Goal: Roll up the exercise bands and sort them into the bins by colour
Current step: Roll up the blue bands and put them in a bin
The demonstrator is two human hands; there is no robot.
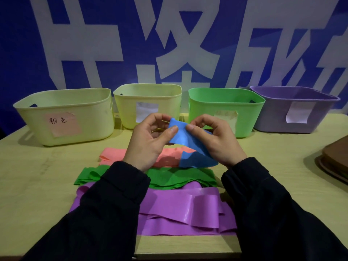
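Both hands hold a blue band (190,147) lifted above the table. My left hand (148,140) pinches its top left edge and my right hand (212,142) pinches its top right; the rest of the band hangs down to the table. Under it lies a pink band (113,155), then a green band (169,178), then a purple band (178,210) nearest me. Four bins stand in a row at the back: a pale yellow bin (64,102) with a pink label, a second pale yellow bin (148,95), a green bin (226,102) and a purple bin (293,102).
The wooden table (37,185) carries everything. Brown trays (335,161) are stacked at the right edge. A blue wall with large white characters (178,44) stands right behind the bins. My dark sleeves cover parts of the green and purple bands.
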